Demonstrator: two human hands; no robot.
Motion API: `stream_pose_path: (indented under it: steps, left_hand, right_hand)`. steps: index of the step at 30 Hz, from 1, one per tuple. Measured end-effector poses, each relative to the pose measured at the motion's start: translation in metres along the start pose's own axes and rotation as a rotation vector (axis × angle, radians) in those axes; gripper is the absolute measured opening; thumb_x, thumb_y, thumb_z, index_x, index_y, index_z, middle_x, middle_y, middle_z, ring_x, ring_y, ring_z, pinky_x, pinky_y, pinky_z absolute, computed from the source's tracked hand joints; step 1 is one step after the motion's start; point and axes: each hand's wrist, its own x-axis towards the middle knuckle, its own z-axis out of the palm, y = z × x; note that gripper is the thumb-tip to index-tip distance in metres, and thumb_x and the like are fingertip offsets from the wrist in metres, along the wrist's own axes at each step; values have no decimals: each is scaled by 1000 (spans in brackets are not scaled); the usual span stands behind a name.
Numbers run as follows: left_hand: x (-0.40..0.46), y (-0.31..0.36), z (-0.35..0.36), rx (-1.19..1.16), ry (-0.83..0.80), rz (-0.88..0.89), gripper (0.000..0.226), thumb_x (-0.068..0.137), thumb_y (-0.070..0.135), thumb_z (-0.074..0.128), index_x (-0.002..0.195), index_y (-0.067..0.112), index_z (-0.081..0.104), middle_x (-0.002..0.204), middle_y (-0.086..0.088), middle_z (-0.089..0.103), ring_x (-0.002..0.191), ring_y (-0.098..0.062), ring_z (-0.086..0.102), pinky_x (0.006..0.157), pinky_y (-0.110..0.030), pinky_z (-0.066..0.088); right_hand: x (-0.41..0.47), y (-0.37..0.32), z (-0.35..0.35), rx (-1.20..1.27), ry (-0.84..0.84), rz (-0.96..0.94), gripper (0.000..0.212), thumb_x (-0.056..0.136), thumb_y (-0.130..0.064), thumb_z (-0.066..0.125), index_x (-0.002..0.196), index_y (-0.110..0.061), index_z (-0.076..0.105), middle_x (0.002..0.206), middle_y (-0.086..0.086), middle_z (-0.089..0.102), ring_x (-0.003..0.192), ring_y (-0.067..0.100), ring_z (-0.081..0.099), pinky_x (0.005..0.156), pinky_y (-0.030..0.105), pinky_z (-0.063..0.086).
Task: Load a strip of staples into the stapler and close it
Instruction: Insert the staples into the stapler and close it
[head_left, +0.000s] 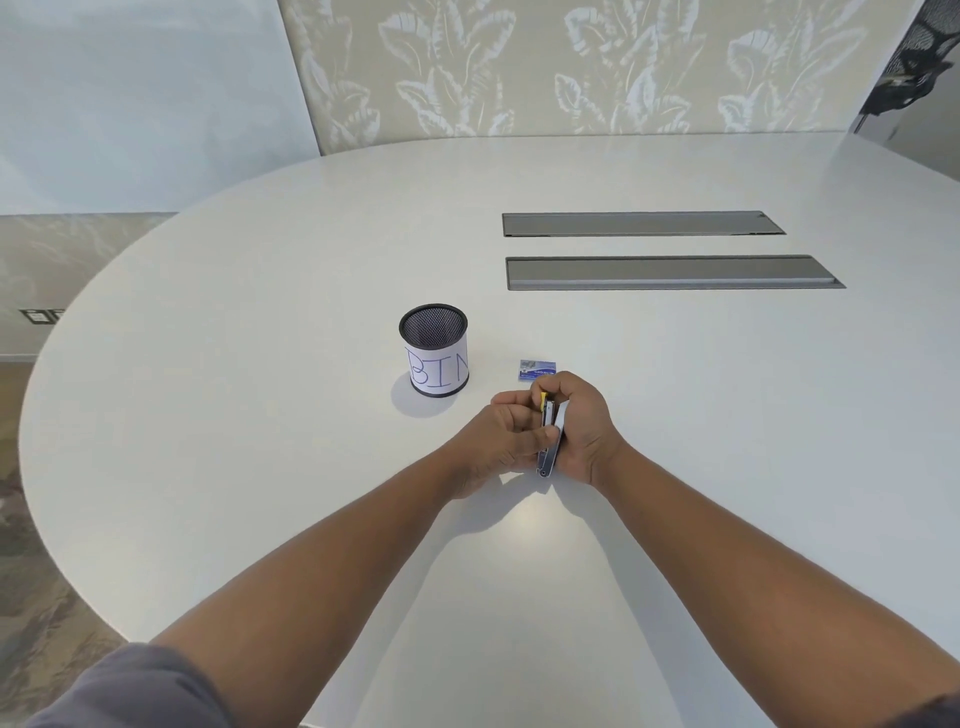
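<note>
The stapler (549, 431) sits squeezed between my left hand (506, 436) and right hand (584, 426) just above the counter (260, 415), its top looks open, so closing is left, with the staple box (537, 368) at twelve o'clock.

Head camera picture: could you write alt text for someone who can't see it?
Two bare hands, left hand and right hand, hold a small stapler together just above a white oval table. Just beyond sits a small blue staple box, and to its left a black mesh cup labelled BIN.
</note>
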Motion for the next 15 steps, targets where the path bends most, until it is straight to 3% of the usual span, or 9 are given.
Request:
stream_pose_path:
  steps: [2,6,10,13,15]
  left_hand:
    - [1,-1,0,-5,15,-2,7,97,6,65,94,5,72,100,-10,66,86,-24,68,76,-33,60]
    - [2,-2,0,-61,45,-4,8,97,2,64,100,-4,64,101,-17,60,93,-33,60,96,-52,53]
    - [4,-5,0,-156,111,11,23,94,-3,64,112,-16,61,105,-13,58,94,-34,61,94,-52,52]
    - [4,-7,1,-215,147,26,27,91,-5,66,114,-17,60,103,-10,60,93,-35,63,93,-55,53]
    - [4,-6,0,-239,159,31,24,90,-6,68,112,-12,65,98,-6,66,89,-32,66,86,-48,57]
  right_hand:
    - [1,0,2,-21,20,0,43,86,-26,45,52,-12,68,94,14,78,71,28,72,72,47,57]
    - [2,3,5,-31,30,-10,46,87,-24,43,56,-9,74,90,15,78,71,29,71,71,43,57]
    - [6,4,8,-47,50,-4,42,87,-23,45,74,-2,78,98,19,75,76,32,70,71,44,58]
    - [9,5,9,-61,36,-4,43,88,-25,44,71,-4,78,100,18,76,78,32,70,74,45,57]
    - [10,5,9,-54,12,-3,44,87,-26,44,70,-5,78,96,17,76,77,32,69,75,45,56]
